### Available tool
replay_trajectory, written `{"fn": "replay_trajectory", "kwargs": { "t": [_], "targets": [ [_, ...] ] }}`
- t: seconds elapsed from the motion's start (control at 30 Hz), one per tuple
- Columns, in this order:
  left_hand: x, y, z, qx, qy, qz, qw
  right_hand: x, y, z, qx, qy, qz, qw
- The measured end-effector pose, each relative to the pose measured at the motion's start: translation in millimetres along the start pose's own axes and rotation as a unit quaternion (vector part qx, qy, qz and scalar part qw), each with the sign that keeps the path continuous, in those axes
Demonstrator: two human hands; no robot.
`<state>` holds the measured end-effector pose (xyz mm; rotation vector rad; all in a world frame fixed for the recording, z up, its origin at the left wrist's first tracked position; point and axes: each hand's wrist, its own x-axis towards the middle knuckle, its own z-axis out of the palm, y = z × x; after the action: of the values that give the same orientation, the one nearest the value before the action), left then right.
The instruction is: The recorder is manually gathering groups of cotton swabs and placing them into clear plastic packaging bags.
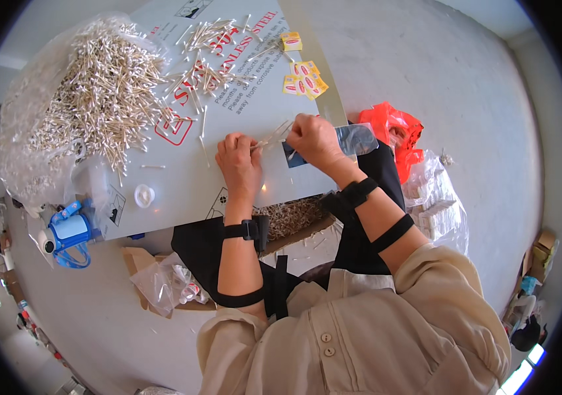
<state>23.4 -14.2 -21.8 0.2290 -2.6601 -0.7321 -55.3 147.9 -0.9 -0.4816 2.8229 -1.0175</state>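
My left hand point(238, 161) and my right hand point(317, 141) are close together over the near part of the table, fingers closed. Between them stretches a small bunch of cotton swabs point(272, 137), gripped from both ends; whether clear plastic wraps it I cannot tell. Beneath my right hand lies a flat, blue-grey clear pouch point(358, 139) at the table's right edge. A large heap of cotton swabs point(103, 85) spills from a clear plastic bag point(21, 141) at the left. Loose swabs point(212, 39) are scattered farther back. Small yellow-and-white labels point(305, 80) lie near the right edge.
A round white lid point(144, 195) rests on the printed metal tabletop point(182, 168). Beside its left corner is a blue jug-like container point(70, 232). Below are a box of swabs point(291, 220) and a carton point(137, 260). A red bag point(393, 128) and plastic-wrapped white packs point(435, 204) sit right.
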Motion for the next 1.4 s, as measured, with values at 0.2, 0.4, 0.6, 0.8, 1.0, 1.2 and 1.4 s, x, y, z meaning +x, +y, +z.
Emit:
{"fn": "replay_trajectory", "kwargs": {
  "t": [0.2,0.4,0.6,0.8,1.0,1.2,1.4],
  "targets": [
    [4.0,-4.4,6.0,-0.032,0.017,0.001,0.999,-0.5,12.9,4.9,0.289,0.009,0.115,0.95],
    [11.8,-11.5,5.3,-0.045,0.005,0.012,0.999,-17.4,2.5,22.5,0.5,0.043,0.235,0.832],
    [13.4,-14.8,4.8,-0.064,-0.009,0.007,0.998,-17.3,-0.5,12.1,0.263,0.084,0.089,0.957],
    [12.9,-11.3,5.1,-0.067,0.113,0.013,0.991,-26.4,2.7,9.5,0.186,0.074,0.025,0.979],
    [43.7,0.9,0.1,-0.046,0.005,-0.087,0.995,-38.5,2.5,11.6,0.163,0.059,0.005,0.985],
    [71.6,-6.5,16.5,-0.074,-0.092,-0.15,0.982,-39.9,0.3,16.8,0.172,0.083,-0.001,0.982],
    [73.6,-13.8,10.5,-0.231,-0.048,-0.25,0.939,-41.0,9.8,10.5,0.211,0.084,0.013,0.974]
  ]
}}
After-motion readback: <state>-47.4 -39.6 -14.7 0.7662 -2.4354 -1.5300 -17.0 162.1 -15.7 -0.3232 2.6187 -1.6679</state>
